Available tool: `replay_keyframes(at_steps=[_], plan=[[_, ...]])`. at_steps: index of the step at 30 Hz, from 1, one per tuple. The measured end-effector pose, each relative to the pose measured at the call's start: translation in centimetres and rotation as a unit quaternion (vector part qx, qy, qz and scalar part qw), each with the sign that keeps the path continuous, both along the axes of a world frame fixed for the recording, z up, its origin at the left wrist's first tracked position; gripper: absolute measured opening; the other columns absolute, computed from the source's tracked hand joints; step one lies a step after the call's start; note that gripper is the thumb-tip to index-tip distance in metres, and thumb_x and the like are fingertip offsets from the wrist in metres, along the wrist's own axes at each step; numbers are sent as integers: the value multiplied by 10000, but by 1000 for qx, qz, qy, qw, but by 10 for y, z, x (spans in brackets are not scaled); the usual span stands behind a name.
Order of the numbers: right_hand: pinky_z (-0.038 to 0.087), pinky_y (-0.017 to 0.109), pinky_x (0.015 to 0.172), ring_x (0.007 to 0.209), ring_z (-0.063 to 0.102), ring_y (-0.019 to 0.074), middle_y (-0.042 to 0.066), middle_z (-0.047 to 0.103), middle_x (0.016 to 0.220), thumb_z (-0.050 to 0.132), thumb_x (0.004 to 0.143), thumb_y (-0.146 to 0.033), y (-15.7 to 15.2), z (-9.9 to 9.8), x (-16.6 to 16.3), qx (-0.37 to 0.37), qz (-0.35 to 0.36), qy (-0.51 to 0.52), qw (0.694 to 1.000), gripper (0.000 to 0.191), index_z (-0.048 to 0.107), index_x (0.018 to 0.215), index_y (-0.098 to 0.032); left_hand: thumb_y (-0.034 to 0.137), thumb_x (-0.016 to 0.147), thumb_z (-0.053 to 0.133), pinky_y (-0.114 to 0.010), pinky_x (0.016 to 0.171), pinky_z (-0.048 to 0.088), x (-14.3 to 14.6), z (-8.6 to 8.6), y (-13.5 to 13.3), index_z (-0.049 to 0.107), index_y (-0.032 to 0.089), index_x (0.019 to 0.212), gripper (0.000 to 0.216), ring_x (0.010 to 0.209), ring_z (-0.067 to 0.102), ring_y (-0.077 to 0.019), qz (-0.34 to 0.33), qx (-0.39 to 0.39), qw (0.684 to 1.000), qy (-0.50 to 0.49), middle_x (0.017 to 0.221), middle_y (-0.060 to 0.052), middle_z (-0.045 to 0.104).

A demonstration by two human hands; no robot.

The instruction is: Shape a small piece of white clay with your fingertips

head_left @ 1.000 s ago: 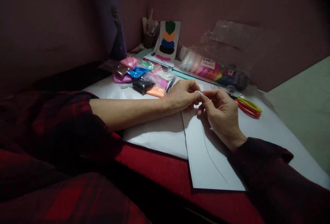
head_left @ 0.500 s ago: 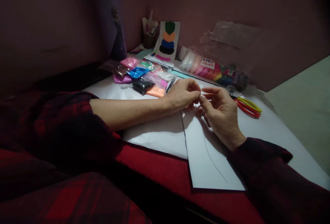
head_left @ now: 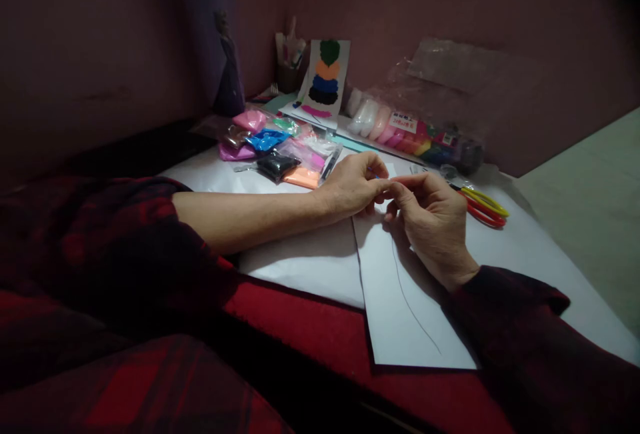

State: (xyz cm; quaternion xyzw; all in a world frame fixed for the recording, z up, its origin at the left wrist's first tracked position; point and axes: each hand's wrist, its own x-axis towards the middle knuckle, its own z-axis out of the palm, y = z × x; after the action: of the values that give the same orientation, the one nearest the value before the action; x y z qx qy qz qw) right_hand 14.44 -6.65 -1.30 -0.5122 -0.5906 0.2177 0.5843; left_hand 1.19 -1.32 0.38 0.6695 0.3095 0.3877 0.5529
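Note:
My left hand [head_left: 353, 184] and my right hand [head_left: 434, 227] meet above a white sheet of paper [head_left: 387, 327], fingertips together. Both are closed in a pinch. A speck of blue shows by my left fingers, but whatever the fingertips hold is too small and too covered to name. The sheet carries one long curved pencil-thin line, and its upper part lies under my hands. Just right of my right hand lie scissors [head_left: 485, 209] with yellow and red handles, their blades partly hidden.
Several small clear packets [head_left: 277, 166] of coloured, clay-like material lie left of my hands. Behind stand a card [head_left: 327, 81] with stacked colour patches and a cup [head_left: 289, 74] of pens or tools. A large clear bag [head_left: 410, 131] of coloured packs rests against the wall.
My right hand has shifted slightly, its fingers drawing in closer to my left fingertips. A bit of blue now shows at the left fingers. The paper and packets stay put.

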Motion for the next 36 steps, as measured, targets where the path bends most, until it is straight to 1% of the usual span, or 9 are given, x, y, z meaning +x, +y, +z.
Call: replay_keyframes(at_steps=[4, 9, 14, 18, 21, 23, 27, 31, 36], plan=[[477, 231, 332, 418, 552, 103, -28, 603, 647, 697, 818, -278, 1, 0, 0, 8, -5, 1, 1000, 114, 608, 809, -205, 183, 862, 545, -173, 418, 391, -1, 1, 0, 508, 139, 839, 62, 402, 504, -49, 2, 4, 1000, 12, 576, 35, 566], [462, 234, 312, 400, 548, 109, -37, 605, 652, 709, 808, -294, 5, -2, 4, -5, 4, 22, 1000, 148, 593, 867, -224, 95, 880, 446, -162, 408, 382, 1, 2, 1, 527, 129, 815, 109, 405, 504, -42, -15, 5, 1000, -20, 586, 29, 573], [463, 223, 337, 408, 541, 93, -27, 614, 659, 674, 844, -365, 3, -1, 4, -15, 24, 37, 999, 167, 595, 813, -221, 85, 834, 544, -166, 405, 381, 2, 2, 0, 518, 130, 794, 65, 389, 500, -42, -20, 0, 999, -34, 557, 46, 562], [414, 207, 329, 401, 512, 86, -26, 592, 610, 634, 868, -443, -1, 3, 1, -16, 39, 36, 998, 224, 611, 827, -224, 186, 816, 647, -161, 405, 361, 0, 1, 1, 476, 147, 772, 181, 387, 495, -40, -27, -9, 999, -40, 537, 50, 558], [414, 223, 334, 396, 506, 92, -25, 595, 607, 661, 838, -476, -3, 4, 1, -8, 49, 13, 999, 251, 614, 838, -229, 264, 777, 713, -158, 408, 350, -1, 0, 2, 469, 152, 769, 268, 385, 488, -37, -29, -13, 999, -42, 523, 53, 558], [419, 230, 342, 410, 526, 100, -19, 618, 627, 690, 812, -479, -3, 4, 2, -3, 47, -2, 999, 264, 610, 845, -230, 276, 790, 699, -161, 410, 350, -1, -1, 2, 474, 152, 767, 258, 379, 486, -38, -29, -21, 998, -48, 517, 54, 556], [409, 227, 333, 411, 552, 112, -22, 629, 618, 731, 775, -468, -1, 2, 3, -7, 36, -14, 999, 293, 594, 861, -223, 208, 874, 570, -171, 410, 359, 0, 1, 3, 485, 144, 730, 180, 369, 486, -44, -32, -24, 997, -62, 496, 52, 541], [413, 228, 327, 403, 551, 108, -19, 646, 650, 757, 757, -442, -1, 2, 3, -9, 29, -7, 999, 296, 592, 860, -219, 82, 792, 612, -175, 410, 371, 1, 1, 2, 488, 139, 705, 162, 369, 485, -51, -34, -18, 997, -60, 472, 65, 524], [435, 245, 355, 431, 546, 116, -19, 625, 638, 731, 795, -395, -1, 2, 2, -1, 21, -16, 1000, 213, 593, 818, -234, 79, 773, 623, -170, 415, 374, 1, 0, 2, 493, 136, 714, 153, 385, 494, -50, -33, -9, 998, -57, 492, 63, 529]])
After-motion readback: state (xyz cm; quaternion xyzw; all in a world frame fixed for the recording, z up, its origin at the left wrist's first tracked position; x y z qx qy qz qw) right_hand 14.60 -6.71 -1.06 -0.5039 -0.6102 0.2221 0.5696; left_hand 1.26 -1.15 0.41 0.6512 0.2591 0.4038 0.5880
